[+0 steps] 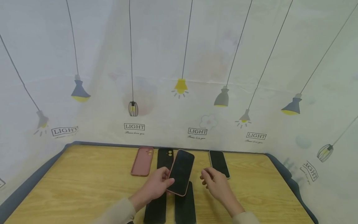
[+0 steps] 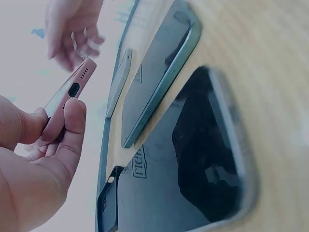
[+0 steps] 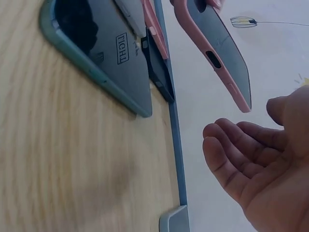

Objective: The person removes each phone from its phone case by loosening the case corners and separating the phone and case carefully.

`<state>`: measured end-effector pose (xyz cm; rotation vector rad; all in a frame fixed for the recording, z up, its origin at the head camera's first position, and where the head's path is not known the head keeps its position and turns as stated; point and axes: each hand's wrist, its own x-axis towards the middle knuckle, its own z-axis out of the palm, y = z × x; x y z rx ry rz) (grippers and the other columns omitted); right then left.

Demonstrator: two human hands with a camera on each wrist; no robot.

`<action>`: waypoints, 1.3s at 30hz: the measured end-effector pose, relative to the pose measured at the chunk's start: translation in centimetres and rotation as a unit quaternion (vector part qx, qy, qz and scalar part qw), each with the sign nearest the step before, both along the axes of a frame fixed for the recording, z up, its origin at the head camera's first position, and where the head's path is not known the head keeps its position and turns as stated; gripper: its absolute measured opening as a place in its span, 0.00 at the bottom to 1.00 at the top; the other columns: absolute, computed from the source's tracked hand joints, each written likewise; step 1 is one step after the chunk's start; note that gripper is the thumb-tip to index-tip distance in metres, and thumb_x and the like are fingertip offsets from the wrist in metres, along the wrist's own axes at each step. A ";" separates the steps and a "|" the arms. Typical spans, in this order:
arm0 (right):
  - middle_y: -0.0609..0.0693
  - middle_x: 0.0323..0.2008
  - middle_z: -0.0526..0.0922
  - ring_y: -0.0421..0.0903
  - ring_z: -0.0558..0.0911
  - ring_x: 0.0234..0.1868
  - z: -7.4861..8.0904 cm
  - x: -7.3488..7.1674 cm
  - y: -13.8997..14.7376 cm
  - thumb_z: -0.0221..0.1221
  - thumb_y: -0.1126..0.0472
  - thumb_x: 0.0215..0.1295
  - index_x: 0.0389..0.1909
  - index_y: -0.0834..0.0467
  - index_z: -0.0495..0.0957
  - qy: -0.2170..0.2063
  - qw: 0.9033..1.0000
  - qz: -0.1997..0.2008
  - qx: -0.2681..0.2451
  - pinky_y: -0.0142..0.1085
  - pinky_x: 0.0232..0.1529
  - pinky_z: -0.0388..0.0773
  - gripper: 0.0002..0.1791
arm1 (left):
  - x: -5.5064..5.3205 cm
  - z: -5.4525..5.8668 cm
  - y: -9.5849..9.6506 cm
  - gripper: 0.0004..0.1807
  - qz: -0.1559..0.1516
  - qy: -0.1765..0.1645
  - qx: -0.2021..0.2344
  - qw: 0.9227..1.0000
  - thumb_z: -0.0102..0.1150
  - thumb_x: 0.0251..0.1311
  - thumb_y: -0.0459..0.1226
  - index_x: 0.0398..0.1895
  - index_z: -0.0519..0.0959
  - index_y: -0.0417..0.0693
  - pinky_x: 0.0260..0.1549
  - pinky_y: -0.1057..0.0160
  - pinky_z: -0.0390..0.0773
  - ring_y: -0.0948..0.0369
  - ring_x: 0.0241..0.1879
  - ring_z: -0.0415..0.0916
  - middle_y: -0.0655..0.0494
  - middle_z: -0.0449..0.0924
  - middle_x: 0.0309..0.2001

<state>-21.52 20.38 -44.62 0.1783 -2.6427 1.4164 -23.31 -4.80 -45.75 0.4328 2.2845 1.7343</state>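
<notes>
My left hand [image 1: 157, 184] grips a smartphone in a pink case [image 1: 182, 171] by its lower left edge, thumb at the front. The phone is raised above the table and tilted, its dark screen facing up. In the left wrist view, the port and speaker holes show along the pink end of the case [image 2: 72, 92]. To the right of the phone hovers my right hand [image 1: 217, 186], fingers loosely bent around nothing. In the right wrist view, a gap separates its fingertips [image 3: 212, 145] from the phone.
On the wooden table [image 1: 84, 186], a pink phone case [image 1: 142, 162] and a black phone case [image 1: 165, 160] lie at the back. A light-edged phone [image 1: 219, 163] lies behind my right hand. Two dark phones, one left [image 1: 155, 210] and another right [image 1: 185, 207], lie near the front.
</notes>
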 end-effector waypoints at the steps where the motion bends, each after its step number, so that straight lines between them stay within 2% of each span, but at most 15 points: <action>1: 0.52 0.34 0.86 0.44 0.84 0.31 0.1 -0.2 -0.2 0.54 0.62 0.80 0.46 0.62 0.83 0.000 1.000 0.000 -0.011 0.33 0.29 0.83 0.10 | 0.2 -0.1 0.0 0.07 -0.001 0.001 0.004 1.000 0.59 0.72 0.29 0.44 0.72 0.33 0.27 0.51 0.84 0.59 0.26 0.78 0.51 0.75 0.31; 3: 0.52 0.35 0.86 0.45 0.85 0.31 0.2 -0.6 -0.6 0.53 0.61 0.80 0.48 0.63 0.82 -0.001 0.999 0.003 -0.034 0.36 0.30 0.84 0.11 | 0.7 -0.3 0.0 0.07 -0.003 0.001 0.014 1.000 0.60 0.71 0.29 0.44 0.72 0.33 0.27 0.53 0.84 0.60 0.27 0.78 0.52 0.75 0.31; 7: 0.54 0.34 0.86 0.47 0.85 0.31 0.4 -1.4 -1.5 0.52 0.59 0.81 0.46 0.64 0.82 -0.018 0.996 0.001 -0.082 0.38 0.30 0.84 0.14 | 1.2 -0.8 0.1 0.08 -0.003 0.014 0.019 1.000 0.61 0.70 0.29 0.44 0.72 0.34 0.25 0.58 0.81 0.61 0.28 0.76 0.54 0.74 0.30; 12: 0.55 0.28 0.83 0.49 0.84 0.28 0.3 -1.9 -2.4 0.52 0.58 0.82 0.40 0.65 0.80 -0.036 0.990 -0.007 -0.133 0.37 0.27 0.84 0.15 | 1.8 -1.3 0.5 0.07 -0.017 0.004 0.061 0.998 0.59 0.71 0.27 0.44 0.71 0.33 0.26 0.53 0.86 0.60 0.26 0.79 0.54 0.73 0.30; 15: 0.55 0.25 0.82 0.49 0.83 0.26 0.2 -2.0 -2.9 0.52 0.58 0.82 0.40 0.66 0.79 -0.038 0.989 -0.016 -0.141 0.39 0.27 0.84 0.15 | 2.1 -1.3 0.7 0.07 -0.019 -0.001 0.076 0.997 0.59 0.71 0.26 0.44 0.70 0.32 0.28 0.50 0.87 0.59 0.27 0.79 0.54 0.73 0.30; 18: 0.53 0.23 0.82 0.47 0.81 0.23 0.1 -2.0 -3.2 0.52 0.58 0.82 0.42 0.67 0.80 -0.032 0.990 -0.033 -0.133 0.41 0.26 0.84 0.16 | 2.4 -1.2 0.8 0.08 -0.020 0.007 0.080 0.997 0.59 0.70 0.26 0.45 0.71 0.31 0.27 0.50 0.87 0.58 0.27 0.79 0.53 0.74 0.31; 21: 0.52 0.22 0.81 0.45 0.80 0.21 -0.1 -1.9 -3.4 0.53 0.58 0.81 0.42 0.68 0.80 -0.019 0.991 -0.053 -0.119 0.39 0.25 0.81 0.16 | 2.7 -1.1 1.0 0.08 -0.021 0.010 0.087 0.996 0.59 0.70 0.26 0.45 0.71 0.31 0.26 0.52 0.87 0.58 0.27 0.79 0.53 0.74 0.32; 25: 0.49 0.18 0.75 0.44 0.76 0.19 -0.3 -1.9 -4.0 0.52 0.62 0.80 0.34 0.67 0.80 0.010 0.990 -0.098 -0.098 0.33 0.22 0.74 0.15 | 3.0 -1.1 1.4 0.06 -0.021 0.012 0.094 0.995 0.58 0.71 0.26 0.45 0.71 0.32 0.26 0.54 0.87 0.58 0.28 0.79 0.53 0.75 0.32; 30: 0.46 0.15 0.62 0.43 0.65 0.17 -0.5 -1.9 -4.9 0.51 0.66 0.79 0.20 0.60 0.67 0.052 0.983 -0.168 -0.054 0.32 0.20 0.62 0.21 | 3.4 -1.1 2.0 0.06 -0.022 0.032 0.090 0.995 0.58 0.72 0.27 0.46 0.72 0.33 0.27 0.52 0.87 0.59 0.29 0.82 0.51 0.79 0.34; 33: 0.46 0.15 0.59 0.44 0.63 0.18 -0.5 -1.8 -5.3 0.51 0.67 0.78 0.18 0.58 0.63 0.070 0.978 -0.191 -0.048 0.33 0.21 0.61 0.23 | 3.6 -0.9 2.2 0.06 -0.019 0.037 0.086 0.995 0.58 0.72 0.27 0.45 0.72 0.34 0.28 0.49 0.86 0.58 0.29 0.82 0.50 0.78 0.34; 39: 0.46 0.16 0.58 0.44 0.62 0.19 -0.4 -1.6 -5.8 0.51 0.69 0.78 0.18 0.60 0.64 0.090 0.971 -0.215 -0.057 0.35 0.23 0.61 0.22 | 3.7 -0.8 2.2 0.04 -0.018 0.035 0.083 0.996 0.56 0.72 0.26 0.45 0.72 0.33 0.29 0.48 0.86 0.58 0.28 0.82 0.51 0.78 0.33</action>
